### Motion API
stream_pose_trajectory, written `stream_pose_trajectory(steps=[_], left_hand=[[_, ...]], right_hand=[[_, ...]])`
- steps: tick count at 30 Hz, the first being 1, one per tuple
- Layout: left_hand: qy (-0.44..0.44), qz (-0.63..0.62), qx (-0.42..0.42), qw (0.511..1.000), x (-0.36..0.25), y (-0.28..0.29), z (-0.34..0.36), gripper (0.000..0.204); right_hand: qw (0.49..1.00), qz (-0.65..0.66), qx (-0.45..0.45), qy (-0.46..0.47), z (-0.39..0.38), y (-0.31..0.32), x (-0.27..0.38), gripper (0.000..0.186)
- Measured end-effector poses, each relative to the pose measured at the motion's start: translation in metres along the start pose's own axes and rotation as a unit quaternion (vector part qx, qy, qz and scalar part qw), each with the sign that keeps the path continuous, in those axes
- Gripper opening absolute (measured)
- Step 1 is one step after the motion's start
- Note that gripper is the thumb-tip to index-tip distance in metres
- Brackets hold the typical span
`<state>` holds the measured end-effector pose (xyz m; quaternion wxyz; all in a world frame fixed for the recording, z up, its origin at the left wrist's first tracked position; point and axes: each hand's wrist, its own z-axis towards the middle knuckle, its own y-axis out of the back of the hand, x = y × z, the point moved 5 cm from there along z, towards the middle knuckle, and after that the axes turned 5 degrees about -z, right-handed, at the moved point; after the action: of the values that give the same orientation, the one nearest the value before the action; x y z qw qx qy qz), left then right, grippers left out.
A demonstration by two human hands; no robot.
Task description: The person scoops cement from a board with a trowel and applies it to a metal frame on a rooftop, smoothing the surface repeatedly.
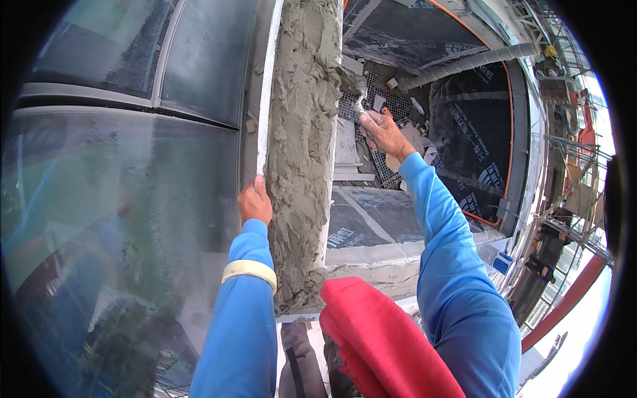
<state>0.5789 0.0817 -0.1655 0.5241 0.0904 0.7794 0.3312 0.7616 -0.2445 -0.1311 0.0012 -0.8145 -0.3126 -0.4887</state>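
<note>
Wet grey mortar covers a long ledge in front of me, its surface rough and ridged. My left hand is closed round the near end of a long, thin white strip, which runs along the mortar's left edge. Past the mortar's right edge, my right hand grips the handle of a trowel. Mortar coats the trowel's blade, which is at the ledge's right side; whether it touches the ledge I cannot tell.
Large glass panes stand along the left. Right of the ledge lies a recess lined with dark printed sheeting, holding board scraps, mesh and a wrapped pipe. Scaffolding rises at far right. Red cloth hangs below my arms.
</note>
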Motion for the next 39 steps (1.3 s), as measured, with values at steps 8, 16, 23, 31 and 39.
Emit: stream_pose_trajectory(steps=[8, 16, 23, 31, 39], left_hand=[[-0.026, 0.002, -0.012, 1.000, -0.002, 0.001, 0.000, 0.051], [0.003, 0.010, 0.002, 1.000, 0.001, 0.000, 0.001, 0.055], [0.014, 0.030, 0.000, 0.999, 0.002, 0.001, 0.001, 0.060], [0.031, 0.026, 0.010, 0.999, 0.003, 0.000, 0.002, 0.065], [0.051, 0.031, 0.026, 0.998, 0.009, -0.001, 0.003, 0.066]], right_hand=[[0.996, 0.083, 0.035, -0.025, -0.057, -0.038, -0.031, 0.039], [0.984, 0.154, 0.068, -0.059, -0.112, -0.068, -0.056, 0.035], [0.985, 0.146, 0.058, -0.067, -0.179, -0.112, -0.076, 0.032], [0.988, 0.137, 0.036, -0.067, -0.214, -0.154, -0.102, 0.032], [0.940, 0.303, 0.109, -0.110, -0.275, -0.177, -0.093, 0.035]])
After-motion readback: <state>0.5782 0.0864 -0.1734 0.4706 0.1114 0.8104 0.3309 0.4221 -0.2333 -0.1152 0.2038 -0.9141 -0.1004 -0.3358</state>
